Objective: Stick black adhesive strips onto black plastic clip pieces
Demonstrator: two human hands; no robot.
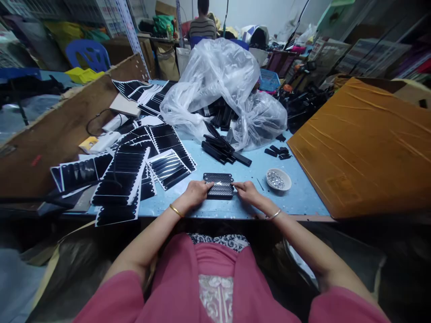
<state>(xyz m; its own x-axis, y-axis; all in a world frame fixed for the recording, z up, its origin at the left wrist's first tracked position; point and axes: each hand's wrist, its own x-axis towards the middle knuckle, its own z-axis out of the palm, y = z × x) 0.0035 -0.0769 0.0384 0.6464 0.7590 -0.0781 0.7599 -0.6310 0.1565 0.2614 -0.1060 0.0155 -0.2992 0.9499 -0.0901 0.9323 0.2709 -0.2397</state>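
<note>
Several blk pcs (219, 193), side-by-side, w/ patterned surf.

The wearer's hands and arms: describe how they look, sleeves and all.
The left hand is ungloved, with a thin gold-coloured bangle at its wrist; the right hand, also ungloved, has a silver-coloured bangle. Pink sleeves leave the forearms bare.

Textured strips (220, 193), glossy crinkled plastic bag (218, 63)

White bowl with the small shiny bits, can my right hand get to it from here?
Probably yes: the right hand is at the black patterned pieces, and the white bowl stands uncovered to its right, with only a thin dark rod lying between.
</note>
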